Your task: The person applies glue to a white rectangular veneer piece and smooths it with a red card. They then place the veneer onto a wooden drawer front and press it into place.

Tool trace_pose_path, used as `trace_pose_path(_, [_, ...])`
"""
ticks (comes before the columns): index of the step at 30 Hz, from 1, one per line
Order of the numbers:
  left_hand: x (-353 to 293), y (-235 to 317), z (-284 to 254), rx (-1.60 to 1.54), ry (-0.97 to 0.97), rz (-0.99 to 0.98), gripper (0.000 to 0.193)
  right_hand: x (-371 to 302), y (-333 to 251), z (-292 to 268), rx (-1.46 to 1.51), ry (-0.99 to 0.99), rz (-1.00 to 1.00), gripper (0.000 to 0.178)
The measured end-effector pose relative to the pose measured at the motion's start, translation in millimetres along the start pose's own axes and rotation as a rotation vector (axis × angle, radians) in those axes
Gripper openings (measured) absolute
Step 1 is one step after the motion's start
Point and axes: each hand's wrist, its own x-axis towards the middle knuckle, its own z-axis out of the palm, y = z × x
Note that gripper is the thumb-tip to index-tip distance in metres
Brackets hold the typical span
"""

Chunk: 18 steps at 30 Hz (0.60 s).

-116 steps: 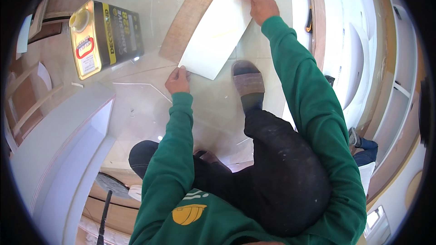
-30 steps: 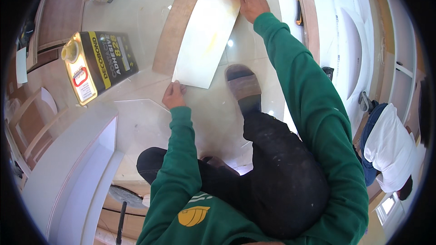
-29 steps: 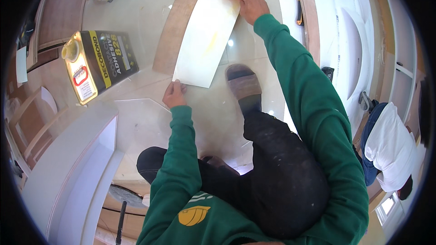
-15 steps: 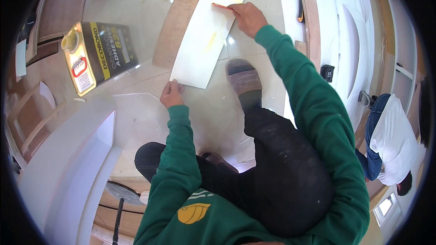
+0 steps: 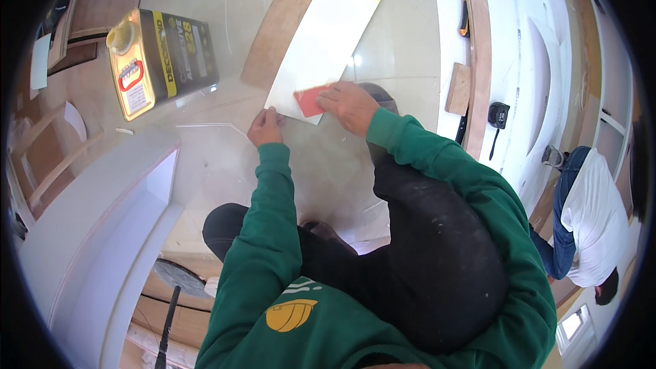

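Observation:
A long white panel (image 5: 321, 34) lies at a slant over a brown wooden board, with a yellowish smear at its far right edge. My left hand (image 5: 266, 126) pinches the panel's near left corner between thumb and fingers. In my right hand (image 5: 352, 107) is a flat red spreader (image 5: 309, 101), held against the panel near its close end. The fingers cover the spreader's right side. To the left, a large rectangular metal adhesive can (image 5: 171, 61) with a yellow cap and red handle rests on the floor.
The brown board (image 5: 273, 20) lies under the panel on the tiled floor. A tape measure (image 5: 498, 115), a small wood block (image 5: 458, 89) and a yellow-black cutter (image 5: 465, 19) are at the right. A white box-shaped unit (image 5: 102, 219) stands at the left. Another person (image 5: 594, 212) bends over at far right.
My right hand has drawn the red spreader from the panel's far end down to its near end. My left hand stays at the near corner. The view has shifted slightly.

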Motion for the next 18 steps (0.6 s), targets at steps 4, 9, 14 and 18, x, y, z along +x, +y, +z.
trace_pose_path(4, [-4,5,1,0.003,0.036,-0.030,0.025,14,-8,-48,0.019,0.221,-0.052,0.034])
trace_pose_path(9, [-2,5,4,0.016,0.035,-0.029,0.025,2,42,-30,-0.127,0.337,-0.019,0.036])
trace_pose_path(14, [5,-1,-1,0.036,0.046,-0.028,0.028,-19,34,-27,0.000,0.238,0.005,0.035])
trace_pose_path(18, [-2,4,3,0.033,0.026,-0.011,0.030,15,80,-65,-0.228,0.547,0.341,0.032])
